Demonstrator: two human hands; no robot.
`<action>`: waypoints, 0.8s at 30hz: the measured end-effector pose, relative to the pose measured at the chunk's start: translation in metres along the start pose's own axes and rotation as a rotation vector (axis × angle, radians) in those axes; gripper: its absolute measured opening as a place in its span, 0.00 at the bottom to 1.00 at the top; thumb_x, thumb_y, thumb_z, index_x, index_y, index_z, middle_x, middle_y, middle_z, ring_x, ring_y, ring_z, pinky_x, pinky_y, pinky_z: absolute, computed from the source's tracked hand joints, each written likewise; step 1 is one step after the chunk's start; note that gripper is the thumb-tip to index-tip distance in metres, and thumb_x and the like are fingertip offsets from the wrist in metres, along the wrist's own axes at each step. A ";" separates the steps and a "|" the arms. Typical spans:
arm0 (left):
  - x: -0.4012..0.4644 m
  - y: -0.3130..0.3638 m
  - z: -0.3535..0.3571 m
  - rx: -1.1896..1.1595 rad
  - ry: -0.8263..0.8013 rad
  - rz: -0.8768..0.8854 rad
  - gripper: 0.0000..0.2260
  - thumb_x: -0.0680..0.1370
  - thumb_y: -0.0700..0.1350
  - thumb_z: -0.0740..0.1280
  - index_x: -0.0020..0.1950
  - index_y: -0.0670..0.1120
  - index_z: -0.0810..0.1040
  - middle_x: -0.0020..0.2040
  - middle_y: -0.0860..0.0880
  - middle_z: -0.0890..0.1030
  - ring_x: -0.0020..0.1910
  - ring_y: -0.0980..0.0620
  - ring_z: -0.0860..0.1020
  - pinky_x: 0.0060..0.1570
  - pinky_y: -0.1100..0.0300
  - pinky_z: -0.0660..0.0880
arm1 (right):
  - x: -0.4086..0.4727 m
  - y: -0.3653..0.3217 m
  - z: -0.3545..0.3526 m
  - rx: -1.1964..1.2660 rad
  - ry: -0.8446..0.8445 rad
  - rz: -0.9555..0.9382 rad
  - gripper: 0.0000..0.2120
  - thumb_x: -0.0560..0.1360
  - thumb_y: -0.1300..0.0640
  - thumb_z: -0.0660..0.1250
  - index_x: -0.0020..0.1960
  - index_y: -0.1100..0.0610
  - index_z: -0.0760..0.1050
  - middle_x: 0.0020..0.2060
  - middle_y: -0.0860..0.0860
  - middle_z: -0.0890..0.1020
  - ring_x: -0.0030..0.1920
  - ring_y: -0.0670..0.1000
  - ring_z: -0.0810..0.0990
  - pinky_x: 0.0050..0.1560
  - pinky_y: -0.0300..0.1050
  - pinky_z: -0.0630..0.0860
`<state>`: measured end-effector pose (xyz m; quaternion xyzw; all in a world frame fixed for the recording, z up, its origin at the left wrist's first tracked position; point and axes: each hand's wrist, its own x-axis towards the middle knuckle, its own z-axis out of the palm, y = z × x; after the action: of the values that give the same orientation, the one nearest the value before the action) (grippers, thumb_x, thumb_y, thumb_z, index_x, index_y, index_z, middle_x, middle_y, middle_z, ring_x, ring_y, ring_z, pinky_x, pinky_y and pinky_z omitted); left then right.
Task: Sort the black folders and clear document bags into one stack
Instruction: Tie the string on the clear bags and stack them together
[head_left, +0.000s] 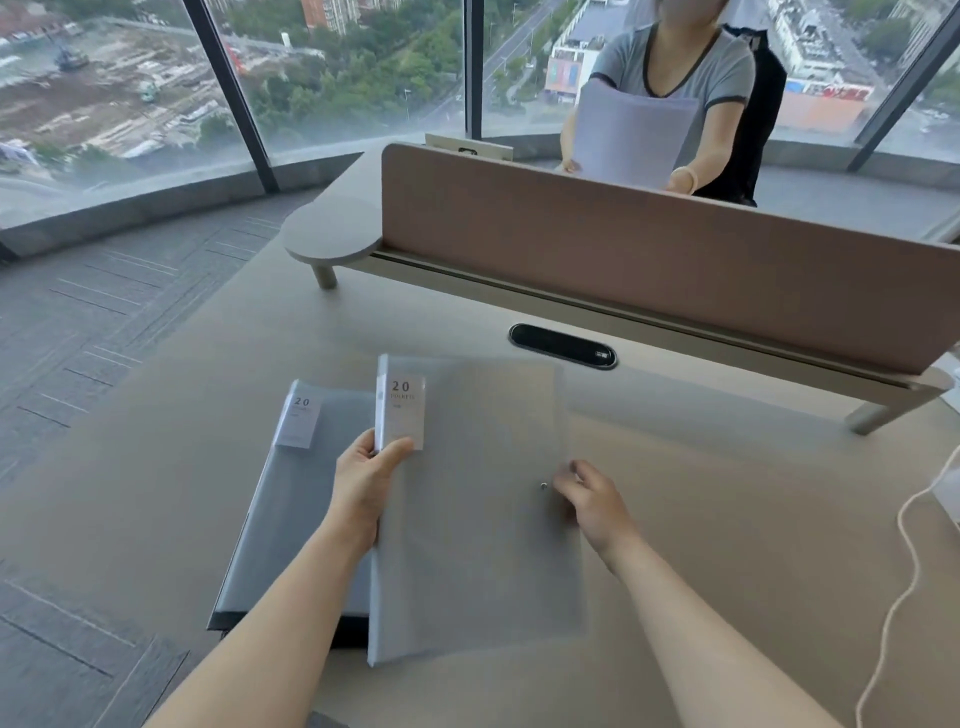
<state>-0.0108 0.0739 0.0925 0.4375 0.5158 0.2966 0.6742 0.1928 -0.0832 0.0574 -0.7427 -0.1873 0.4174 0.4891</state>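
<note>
Where white label reads "20" over smaller "POCKETS", left hand (366, 480) pinches clear document bag (472, 509) at spine edge, thumb over label's lower corner. Contents not discernible. Right hand (592, 501) loosely curled at bag's right edge beside small snap; grip uncertain. Second labelled bag (291, 519) lies just left on black folder (280, 623), on desk (727, 519).

Beige desk (727, 519) under folder stack (291, 519), cable (906, 545)
</note>
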 end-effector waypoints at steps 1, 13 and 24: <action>0.003 -0.009 -0.004 0.016 0.027 -0.026 0.05 0.74 0.38 0.71 0.49 0.43 0.82 0.39 0.43 0.84 0.32 0.47 0.82 0.35 0.55 0.81 | 0.001 0.008 0.002 -0.013 -0.028 0.033 0.05 0.77 0.64 0.63 0.45 0.58 0.76 0.37 0.50 0.80 0.37 0.48 0.76 0.37 0.42 0.68; 0.017 -0.069 -0.012 0.461 0.154 -0.031 0.07 0.74 0.47 0.70 0.44 0.45 0.74 0.38 0.50 0.78 0.37 0.49 0.75 0.36 0.56 0.71 | 0.003 0.062 0.007 -0.519 -0.141 0.199 0.14 0.74 0.59 0.67 0.33 0.53 0.67 0.28 0.45 0.71 0.29 0.46 0.68 0.32 0.43 0.63; -0.010 -0.101 0.022 1.329 -0.049 0.367 0.29 0.71 0.42 0.69 0.73 0.48 0.71 0.78 0.44 0.63 0.77 0.40 0.59 0.73 0.47 0.57 | -0.002 0.063 0.013 -0.721 -0.056 0.211 0.18 0.74 0.51 0.66 0.33 0.53 0.60 0.29 0.49 0.70 0.34 0.54 0.68 0.31 0.46 0.61</action>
<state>0.0019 0.0150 0.0080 0.8447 0.4905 0.0167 0.2134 0.1723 -0.1057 0.0004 -0.8706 -0.2579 0.3930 0.1451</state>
